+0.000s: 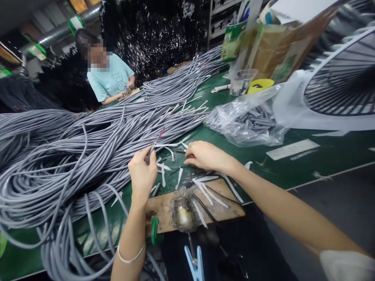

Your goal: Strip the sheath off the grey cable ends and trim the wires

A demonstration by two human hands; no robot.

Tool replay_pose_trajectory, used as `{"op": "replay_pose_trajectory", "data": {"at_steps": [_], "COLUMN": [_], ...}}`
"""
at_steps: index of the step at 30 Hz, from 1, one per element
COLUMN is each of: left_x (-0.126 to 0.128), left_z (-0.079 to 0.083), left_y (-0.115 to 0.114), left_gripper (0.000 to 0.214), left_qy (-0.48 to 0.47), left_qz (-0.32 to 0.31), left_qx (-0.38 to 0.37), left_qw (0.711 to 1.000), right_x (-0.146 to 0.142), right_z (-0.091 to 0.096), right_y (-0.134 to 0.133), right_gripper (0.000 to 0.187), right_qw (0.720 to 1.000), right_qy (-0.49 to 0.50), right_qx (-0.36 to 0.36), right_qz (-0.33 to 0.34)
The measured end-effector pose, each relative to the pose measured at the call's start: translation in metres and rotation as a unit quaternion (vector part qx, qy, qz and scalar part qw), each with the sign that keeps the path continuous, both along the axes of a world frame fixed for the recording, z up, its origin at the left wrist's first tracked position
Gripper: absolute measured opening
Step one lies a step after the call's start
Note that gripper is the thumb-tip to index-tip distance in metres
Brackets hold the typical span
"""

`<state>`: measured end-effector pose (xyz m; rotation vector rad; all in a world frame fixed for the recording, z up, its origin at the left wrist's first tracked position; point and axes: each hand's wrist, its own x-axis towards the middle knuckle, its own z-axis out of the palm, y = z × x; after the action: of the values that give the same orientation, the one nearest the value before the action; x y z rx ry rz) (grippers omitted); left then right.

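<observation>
My left hand (142, 171) is closed in a pinch on the end of a grey cable (152, 149), whose stripped tip shows red and white inner wires pointing up and right. My right hand (205, 155) lies just to the right, fingers curled down on the green table among white paper strips (205, 191); what it holds is hidden. A huge pile of grey cables (58, 164) spreads over the left of the table. In front of me a wooden board (164, 210) carries a small metal fixture (183, 214).
A clear plastic bag of cut grey sleeve pieces (252, 121) lies at right, with a white fan guard (336, 86) behind it. Another person in a light blue shirt (109, 80) works at the far side. Cardboard box (281, 47) and yellow tape roll (260, 84) stand behind.
</observation>
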<state>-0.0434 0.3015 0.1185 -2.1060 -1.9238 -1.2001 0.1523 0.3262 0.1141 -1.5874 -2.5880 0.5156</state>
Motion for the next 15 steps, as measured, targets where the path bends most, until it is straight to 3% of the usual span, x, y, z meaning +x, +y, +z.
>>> {"op": "replay_pose_trajectory", "data": {"at_steps": [3,5,8,11,15], "left_x": [0.000,0.000,0.000,-0.001,0.000], "left_z": [-0.001,-0.001,0.000,0.000,-0.001], "left_y": [-0.001,-0.001,-0.002,-0.003,-0.003], "left_gripper": [0.024,0.024,0.023,0.022,0.022], "left_qy": [-0.003,-0.012,-0.025,-0.045,-0.062], "left_qz": [-0.003,-0.006,-0.011,-0.020,-0.040], "left_qx": [0.000,0.005,0.005,-0.006,-0.014], "left_qw": [1.000,1.000,1.000,0.999,0.997], "right_x": [0.000,-0.001,-0.002,-0.001,0.000], "right_z": [0.005,0.008,0.010,0.010,0.007], "right_y": [0.001,0.000,-0.003,-0.007,-0.012], "right_gripper": [0.023,0.025,0.025,0.019,0.022], "right_qw": [0.990,0.988,0.995,0.997,0.987], "right_qy": [-0.097,-0.110,-0.075,-0.040,-0.074], "right_qx": [0.014,0.018,0.026,-0.036,-0.068], "right_qz": [-0.101,-0.108,-0.054,0.060,0.123]}}
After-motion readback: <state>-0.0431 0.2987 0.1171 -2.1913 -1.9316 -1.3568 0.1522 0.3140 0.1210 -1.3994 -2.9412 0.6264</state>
